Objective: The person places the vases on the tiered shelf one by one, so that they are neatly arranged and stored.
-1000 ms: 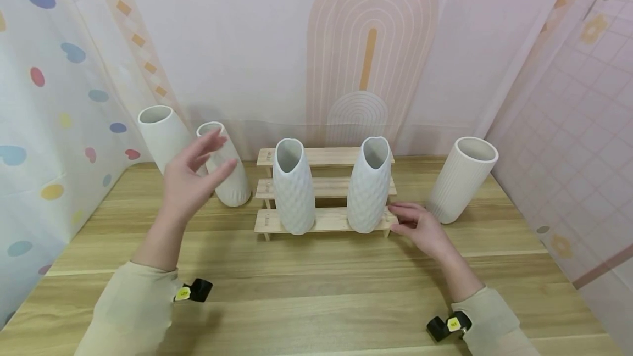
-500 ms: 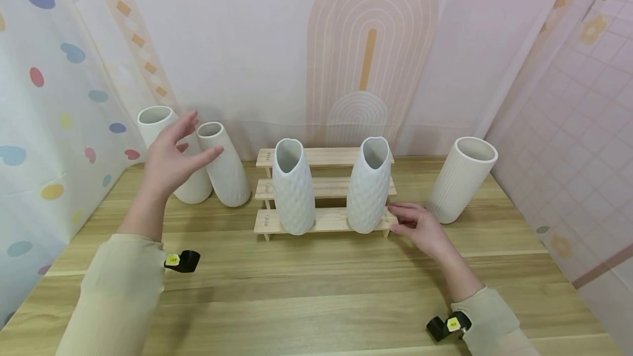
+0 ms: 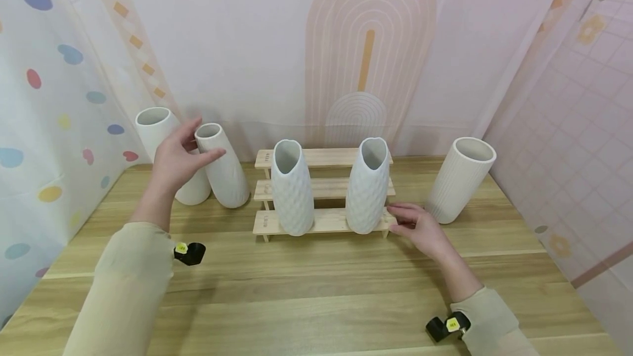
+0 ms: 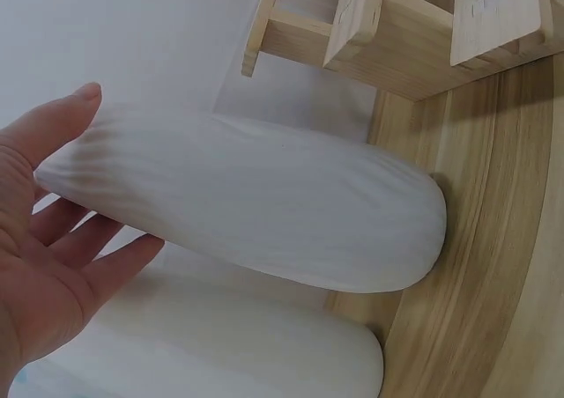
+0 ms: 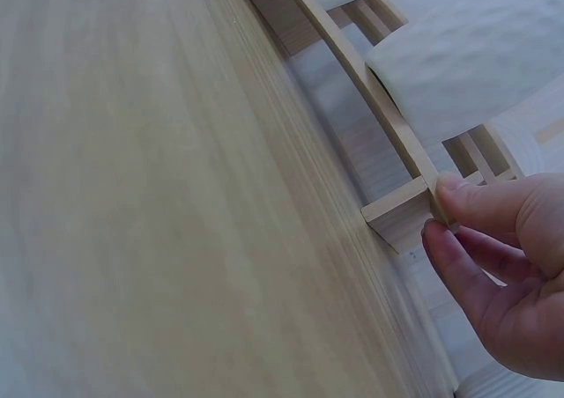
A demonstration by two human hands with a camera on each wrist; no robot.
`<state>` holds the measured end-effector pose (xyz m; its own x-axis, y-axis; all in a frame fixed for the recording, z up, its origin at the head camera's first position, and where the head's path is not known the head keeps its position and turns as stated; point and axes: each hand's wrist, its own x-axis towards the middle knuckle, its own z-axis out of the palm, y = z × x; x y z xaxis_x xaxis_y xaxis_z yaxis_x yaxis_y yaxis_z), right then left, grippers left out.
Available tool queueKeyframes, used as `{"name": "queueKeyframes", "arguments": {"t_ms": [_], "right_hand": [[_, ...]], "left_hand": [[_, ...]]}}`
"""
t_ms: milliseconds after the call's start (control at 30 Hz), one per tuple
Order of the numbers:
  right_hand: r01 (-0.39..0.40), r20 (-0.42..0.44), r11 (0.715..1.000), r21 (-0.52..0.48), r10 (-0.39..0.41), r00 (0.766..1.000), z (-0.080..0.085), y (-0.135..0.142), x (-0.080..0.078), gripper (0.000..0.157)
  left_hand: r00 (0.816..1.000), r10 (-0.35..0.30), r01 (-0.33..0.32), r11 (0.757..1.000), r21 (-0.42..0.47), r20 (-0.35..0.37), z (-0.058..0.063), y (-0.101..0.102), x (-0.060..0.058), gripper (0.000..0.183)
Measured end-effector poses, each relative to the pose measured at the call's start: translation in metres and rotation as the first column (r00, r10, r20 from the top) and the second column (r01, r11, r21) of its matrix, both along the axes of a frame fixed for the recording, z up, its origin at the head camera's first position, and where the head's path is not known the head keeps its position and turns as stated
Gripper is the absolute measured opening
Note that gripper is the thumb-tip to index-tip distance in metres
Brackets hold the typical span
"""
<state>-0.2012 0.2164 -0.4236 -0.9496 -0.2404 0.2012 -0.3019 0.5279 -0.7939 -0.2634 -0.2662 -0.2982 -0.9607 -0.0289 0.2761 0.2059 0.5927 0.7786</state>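
My left hand (image 3: 174, 162) reaches around the upper part of a narrow white vase (image 3: 228, 177). In the left wrist view its thumb lies along one side of that vase and the fingers (image 4: 119, 261) spread along the other, fairly straight. The vase stands on the table, left of a three-step wooden display stand (image 3: 327, 220). At the right end of the stand's lowest board, my right hand (image 3: 420, 228) pinches the edge between thumb and fingertips, as the right wrist view shows. Two white dimpled vases, one left (image 3: 293, 199) and one right (image 3: 366, 199), stand on that lowest step.
Behind my left hand is a wider white vase (image 3: 194, 188), close beside the narrow one. A ribbed white vase (image 3: 456, 183) stands right of the stand, just beyond my right hand. Patterned curtains (image 3: 237, 43) enclose the wooden table (image 3: 296, 290) at the back and sides.
My left hand went left and back from in front of the narrow vase, then right to its upper part. My right hand stays at the stand's end; the vases have not moved.
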Motion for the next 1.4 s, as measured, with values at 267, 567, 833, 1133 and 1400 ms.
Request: {"name": "queueKeyframes", "arguments": {"t_ms": [267,567,833,1133,1400], "right_hand": [[-0.002,-0.005,1.000,-0.005,0.002,1.000,0.000,0.000,0.000,0.040],[0.001,0.003,1.000,0.008,-0.001,1.000,-0.001,-0.001,-0.001,0.041],[0.000,0.007,1.000,0.005,0.000,1.000,-0.001,0.001,-0.001,0.041],[0.005,0.013,1.000,0.008,-0.005,1.000,-0.003,0.002,-0.002,0.042],[0.006,0.010,1.000,0.009,-0.006,1.000,-0.002,0.001,-0.003,0.041]], "left_hand": [[0.999,0.052,-0.052,0.999,-0.010,-0.005,-0.002,-0.001,-0.002,0.078],[0.998,0.062,-0.061,0.997,-0.043,0.014,0.005,-0.001,0.008,0.077],[0.997,0.081,-0.081,0.996,-0.035,-0.011,0.006,0.006,0.019,0.072],[0.995,0.075,-0.075,0.997,-0.001,-0.063,0.019,0.006,0.033,0.065],[0.991,0.088,-0.086,0.996,0.026,-0.098,0.056,0.001,0.047,0.065]]}}
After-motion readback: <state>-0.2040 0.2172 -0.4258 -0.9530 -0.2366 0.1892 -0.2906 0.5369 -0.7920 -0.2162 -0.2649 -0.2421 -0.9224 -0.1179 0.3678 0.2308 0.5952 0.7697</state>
